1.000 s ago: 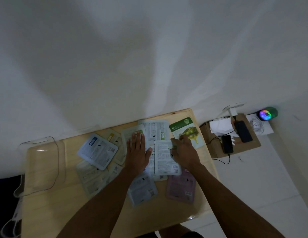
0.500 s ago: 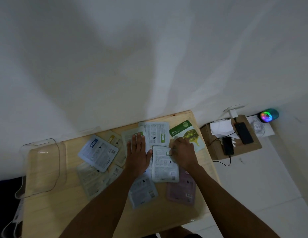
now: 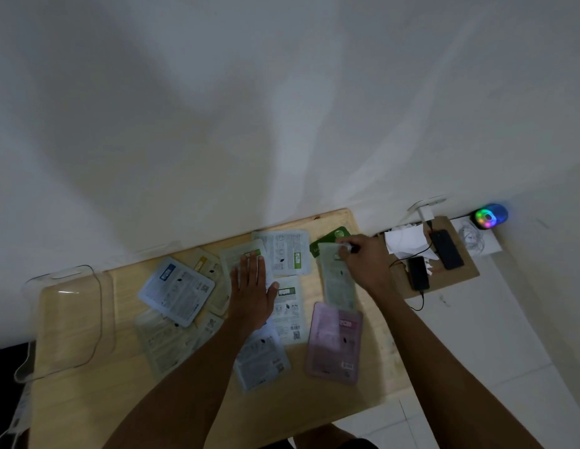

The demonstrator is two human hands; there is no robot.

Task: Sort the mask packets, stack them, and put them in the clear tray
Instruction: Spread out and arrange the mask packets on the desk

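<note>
Several mask packets lie scattered face down on the wooden table (image 3: 87, 409). My left hand (image 3: 251, 291) rests flat, fingers apart, on the pale packets in the middle. My right hand (image 3: 363, 260) pinches the top edge of a white-and-green packet (image 3: 337, 280) and holds it lifted over the green olive packet (image 3: 330, 238) at the far right. A pink packet (image 3: 334, 345) lies just below it. A blue-labelled packet (image 3: 176, 291) sits to the left. The clear tray (image 3: 68, 319) stands at the table's left end with nothing in it.
A cardboard box (image 3: 457, 273) to the right of the table carries two phones (image 3: 418, 273), cables and crumpled paper. A glowing multicoloured speaker (image 3: 489, 217) sits on the floor by the wall. The white wall runs along the table's far edge.
My right hand has dragged the white-and-green packet from the middle pile to the right and lifted it over the olive packet. My left hand has stayed pressed on the pile.
</note>
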